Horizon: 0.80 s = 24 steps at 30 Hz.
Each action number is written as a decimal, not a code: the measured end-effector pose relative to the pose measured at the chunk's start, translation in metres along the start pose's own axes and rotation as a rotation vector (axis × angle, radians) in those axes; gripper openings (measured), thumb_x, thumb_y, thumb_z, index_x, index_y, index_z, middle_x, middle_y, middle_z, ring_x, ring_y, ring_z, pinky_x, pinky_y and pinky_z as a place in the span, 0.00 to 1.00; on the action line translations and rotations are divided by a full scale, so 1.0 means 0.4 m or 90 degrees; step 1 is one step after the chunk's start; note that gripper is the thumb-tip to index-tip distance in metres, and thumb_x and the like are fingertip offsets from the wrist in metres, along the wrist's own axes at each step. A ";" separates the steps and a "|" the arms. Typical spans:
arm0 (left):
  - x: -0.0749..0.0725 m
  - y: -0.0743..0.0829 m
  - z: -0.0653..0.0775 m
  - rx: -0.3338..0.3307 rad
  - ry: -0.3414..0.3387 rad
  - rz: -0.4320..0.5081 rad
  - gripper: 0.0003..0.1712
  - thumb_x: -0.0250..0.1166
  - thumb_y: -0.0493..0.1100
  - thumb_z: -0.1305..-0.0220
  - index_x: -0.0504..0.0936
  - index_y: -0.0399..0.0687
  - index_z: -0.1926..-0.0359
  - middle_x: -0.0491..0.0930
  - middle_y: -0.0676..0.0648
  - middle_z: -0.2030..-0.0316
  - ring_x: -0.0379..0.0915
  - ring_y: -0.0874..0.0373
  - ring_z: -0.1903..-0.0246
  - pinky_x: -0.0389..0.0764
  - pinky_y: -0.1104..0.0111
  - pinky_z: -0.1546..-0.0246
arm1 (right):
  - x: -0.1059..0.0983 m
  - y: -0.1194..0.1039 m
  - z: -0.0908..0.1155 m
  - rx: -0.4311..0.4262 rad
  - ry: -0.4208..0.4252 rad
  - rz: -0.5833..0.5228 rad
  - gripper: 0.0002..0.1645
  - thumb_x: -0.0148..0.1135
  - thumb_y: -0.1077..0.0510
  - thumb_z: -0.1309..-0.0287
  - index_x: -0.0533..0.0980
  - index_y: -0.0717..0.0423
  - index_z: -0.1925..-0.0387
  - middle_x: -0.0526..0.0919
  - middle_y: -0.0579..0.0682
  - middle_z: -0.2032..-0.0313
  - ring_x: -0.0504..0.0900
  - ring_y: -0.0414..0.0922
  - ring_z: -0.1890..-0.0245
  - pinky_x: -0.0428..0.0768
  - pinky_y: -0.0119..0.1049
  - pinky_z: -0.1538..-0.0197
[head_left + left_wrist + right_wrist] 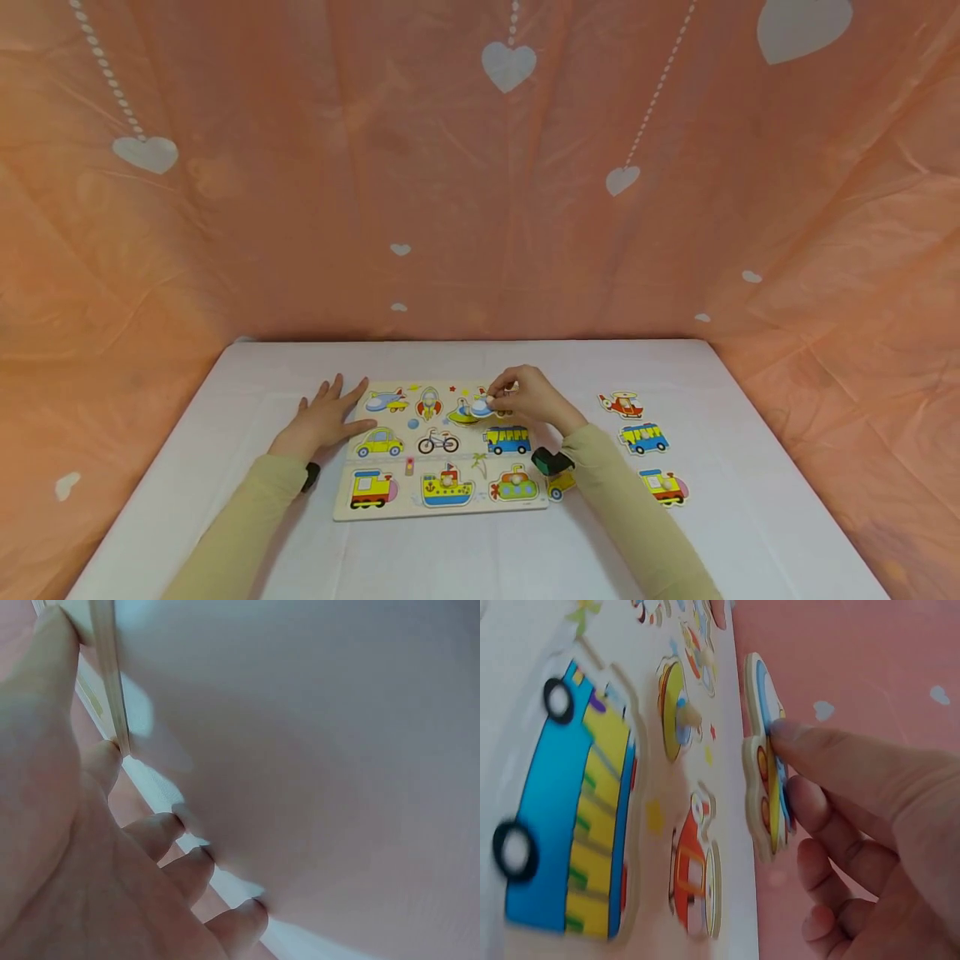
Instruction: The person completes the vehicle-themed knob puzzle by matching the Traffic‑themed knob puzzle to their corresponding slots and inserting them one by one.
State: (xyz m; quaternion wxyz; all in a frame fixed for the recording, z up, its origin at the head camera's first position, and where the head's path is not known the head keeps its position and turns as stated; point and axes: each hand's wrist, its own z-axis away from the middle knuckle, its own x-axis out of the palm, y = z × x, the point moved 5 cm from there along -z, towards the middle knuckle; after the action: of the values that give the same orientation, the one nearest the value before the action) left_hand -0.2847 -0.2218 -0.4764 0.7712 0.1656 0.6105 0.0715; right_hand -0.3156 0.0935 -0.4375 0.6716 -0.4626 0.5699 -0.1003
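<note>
Thumb and fingers of my right hand [531,394] pinch an airplane puzzle piece [759,761], raised above the upper right of a wooden puzzle board [406,497]. Beneath it, in the right wrist view, are a helicopter picture [692,874] without a knob and a flying saucer piece [673,712] with a knob. My left hand [322,425] lies at the board's left edge, fingers spread and thumb on the board. In the left wrist view its thumb and index finger touch the board's edge [112,682]. Knobbed boat [447,487] and submarine [514,485] pieces sit in the board.
On the white table right of the board lie a helicopter piece [622,405], a bus piece [643,438] and a train piece [664,487]. A yellow car piece [560,483] lies partly hidden beside my right wrist. A pink curtain [465,208] hangs behind the table.
</note>
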 end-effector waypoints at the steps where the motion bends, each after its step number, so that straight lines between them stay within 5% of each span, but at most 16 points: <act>1: 0.000 0.000 0.000 0.000 0.001 0.002 0.51 0.56 0.69 0.51 0.48 0.51 0.32 0.37 0.29 0.35 0.29 0.31 0.38 0.35 0.35 0.47 | 0.005 -0.002 -0.007 -0.006 -0.002 0.001 0.07 0.68 0.56 0.55 0.79 0.50 0.71 0.79 0.40 0.71 0.73 0.43 0.71 0.72 0.33 0.68; 17: -0.003 0.003 0.005 -0.005 0.004 -0.002 0.52 0.56 0.70 0.52 0.49 0.52 0.32 0.38 0.30 0.35 0.31 0.31 0.38 0.35 0.35 0.47 | 0.120 -0.045 -0.122 0.003 -0.034 -0.060 0.05 0.66 0.52 0.53 0.80 0.45 0.71 0.77 0.43 0.72 0.73 0.41 0.75 0.75 0.32 0.77; 24: -0.002 -0.001 0.005 -0.006 0.003 0.002 0.52 0.56 0.70 0.52 0.49 0.51 0.32 0.38 0.30 0.35 0.30 0.31 0.38 0.35 0.35 0.47 | 0.173 -0.075 -0.160 -0.021 -0.050 -0.083 0.08 0.67 0.53 0.55 0.81 0.50 0.70 0.78 0.42 0.72 0.74 0.40 0.76 0.76 0.31 0.77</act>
State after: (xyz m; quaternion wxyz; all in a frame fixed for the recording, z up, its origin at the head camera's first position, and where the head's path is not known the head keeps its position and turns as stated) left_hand -0.2829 -0.2227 -0.4755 0.7704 0.1627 0.6118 0.0756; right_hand -0.3360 -0.0014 -0.4570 0.6780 -0.5131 0.5134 -0.1161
